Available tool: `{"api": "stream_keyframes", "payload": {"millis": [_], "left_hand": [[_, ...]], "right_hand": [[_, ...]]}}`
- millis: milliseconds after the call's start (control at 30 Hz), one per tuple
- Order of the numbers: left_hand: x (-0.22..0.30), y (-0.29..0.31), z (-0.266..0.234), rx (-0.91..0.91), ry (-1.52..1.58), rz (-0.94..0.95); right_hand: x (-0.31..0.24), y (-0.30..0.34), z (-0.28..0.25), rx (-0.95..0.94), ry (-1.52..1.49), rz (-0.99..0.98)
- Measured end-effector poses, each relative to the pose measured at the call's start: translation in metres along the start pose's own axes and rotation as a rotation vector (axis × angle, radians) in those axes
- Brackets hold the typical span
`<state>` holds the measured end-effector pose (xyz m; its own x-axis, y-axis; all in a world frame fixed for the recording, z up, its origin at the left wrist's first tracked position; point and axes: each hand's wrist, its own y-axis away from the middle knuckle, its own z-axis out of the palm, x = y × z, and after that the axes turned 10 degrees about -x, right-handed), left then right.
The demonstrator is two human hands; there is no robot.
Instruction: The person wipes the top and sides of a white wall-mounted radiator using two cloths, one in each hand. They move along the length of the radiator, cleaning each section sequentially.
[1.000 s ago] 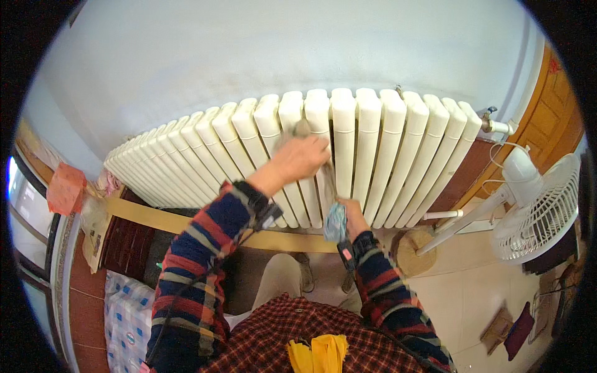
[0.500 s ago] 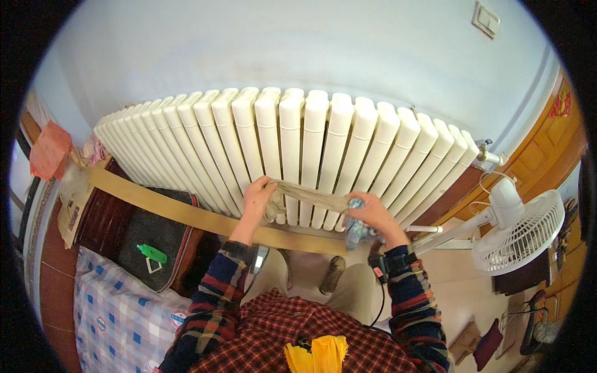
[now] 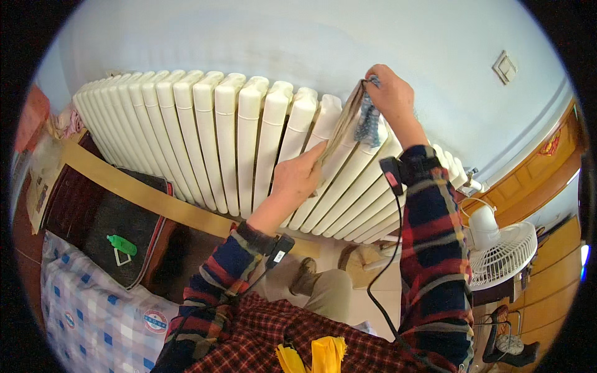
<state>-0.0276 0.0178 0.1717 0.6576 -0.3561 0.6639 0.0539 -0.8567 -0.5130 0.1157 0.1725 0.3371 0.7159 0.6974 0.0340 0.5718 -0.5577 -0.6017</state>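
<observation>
A long greyish-beige cloth (image 3: 344,126) is stretched slantwise between my hands, across the front of the white radiator (image 3: 247,130). My right hand (image 3: 392,96) pinches its upper end above the radiator's top, close to the wall. From the same hand hangs a crumpled blue patterned piece of fabric (image 3: 367,124). Lower down, in front of the radiator's columns, my left hand (image 3: 296,179) is closed round the cloth's lower part, a bit of which shows below the fingers. Whether the cloth runs into a gap between columns, I cannot tell.
A white fan (image 3: 505,252) stands at the right, near a wooden door (image 3: 528,196). At the left, a wooden board (image 3: 143,191) runs along the radiator, beside a dark mat with a green bottle (image 3: 122,244) and a checked blue-white cloth (image 3: 102,311). A black cable hangs by my right sleeve.
My right hand has risen to above the radiator's top, carrying the blue fabric and cloth end. My left hand has shifted right. The cloth went from nearly level to steeply slanted; the view has turned.
</observation>
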Motion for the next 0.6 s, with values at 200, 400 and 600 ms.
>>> {"api": "stream_keyframes", "payload": {"millis": [200, 400, 600], "left_hand": [[-0.011, -0.014, 0.012, -0.123, -0.361, 0.045], [-0.015, -0.009, 0.016, -0.087, -0.254, 0.089], [-0.004, -0.015, 0.021, -0.218, -0.252, 0.022]], "right_hand": [[0.013, -0.010, 0.044, -0.285, 0.142, 0.032], [0.018, 0.002, 0.003, -0.507, -0.051, 0.124], [0.009, 0.000, 0.019, -0.744, -0.133, 0.064]]}}
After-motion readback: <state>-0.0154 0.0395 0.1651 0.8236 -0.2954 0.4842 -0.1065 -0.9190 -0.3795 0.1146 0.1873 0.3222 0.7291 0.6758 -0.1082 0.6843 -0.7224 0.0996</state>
